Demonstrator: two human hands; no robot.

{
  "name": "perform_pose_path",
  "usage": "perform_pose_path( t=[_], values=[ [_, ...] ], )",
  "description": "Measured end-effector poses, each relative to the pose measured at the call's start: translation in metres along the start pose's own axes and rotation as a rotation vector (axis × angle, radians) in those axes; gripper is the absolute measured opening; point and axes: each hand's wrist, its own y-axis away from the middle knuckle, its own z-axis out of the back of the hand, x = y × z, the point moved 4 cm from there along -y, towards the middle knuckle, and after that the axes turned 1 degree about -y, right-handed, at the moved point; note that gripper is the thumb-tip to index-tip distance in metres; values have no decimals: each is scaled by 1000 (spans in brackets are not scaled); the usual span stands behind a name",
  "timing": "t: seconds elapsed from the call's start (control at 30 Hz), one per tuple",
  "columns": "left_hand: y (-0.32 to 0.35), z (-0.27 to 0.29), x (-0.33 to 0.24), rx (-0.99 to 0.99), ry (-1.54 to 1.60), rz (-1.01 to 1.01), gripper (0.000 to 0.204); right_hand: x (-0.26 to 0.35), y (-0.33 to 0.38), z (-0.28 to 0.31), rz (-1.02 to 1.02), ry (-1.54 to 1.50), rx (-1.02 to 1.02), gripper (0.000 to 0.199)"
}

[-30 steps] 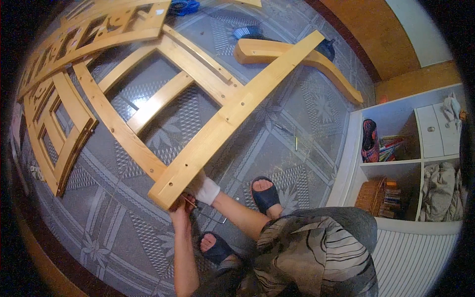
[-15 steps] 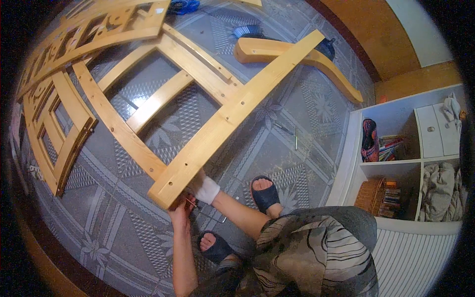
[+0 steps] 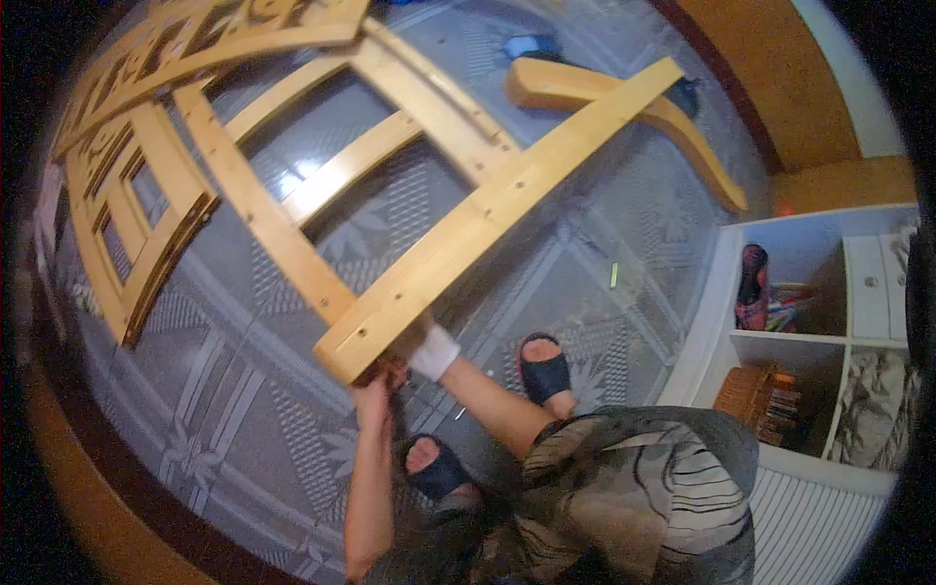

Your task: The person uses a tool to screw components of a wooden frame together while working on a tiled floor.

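Note:
A long pale wooden beam point(image 3: 458, 239) with drilled holes slants across the middle, joined to a wooden frame point(image 3: 263, 224) with curved rails. My left hand point(image 3: 378, 390) is at the beam's near left end, its fingers bent up against the underside; what they hold is blurred and partly hidden. My right hand point(image 3: 435, 353), with a white covering around its wrist and palm, reaches under the beam just right of the left hand. The beam hides its fingers.
A curved wooden leg-like piece point(image 3: 575, 86) lies beyond the beam. Slatted wooden panels point(image 3: 156, 234) stand at the left. White shelves point(image 3: 790, 336) with a wicker basket point(image 3: 743, 395) are at the right. A thin greenish tool point(image 3: 614, 275) lies on the patterned tile floor point(image 3: 546, 283).
The whole view has shifted, so the beam and frame appear further right. Both hands stay at the beam's near end, the left fingers now tucked closer under it.

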Motion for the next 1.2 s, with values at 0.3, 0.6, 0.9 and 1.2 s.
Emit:
perform_pose_path(
  t=[0.3,0.6,0.9,1.2],
  values=[
    [5,3,-4,-105,-87,-127,15,-7,2,-7,-15,39,17,51],
    [12,-10,-5,-98,177,38,17,-6,9,-18,23,102,-40,49],
    [-7,-7,26,92,506,66,19,5,1,3,72,88,-5,48],
    [3,-6,13,-147,289,47,21,-2,5,-6,30,61,-44,47]
  ],
)
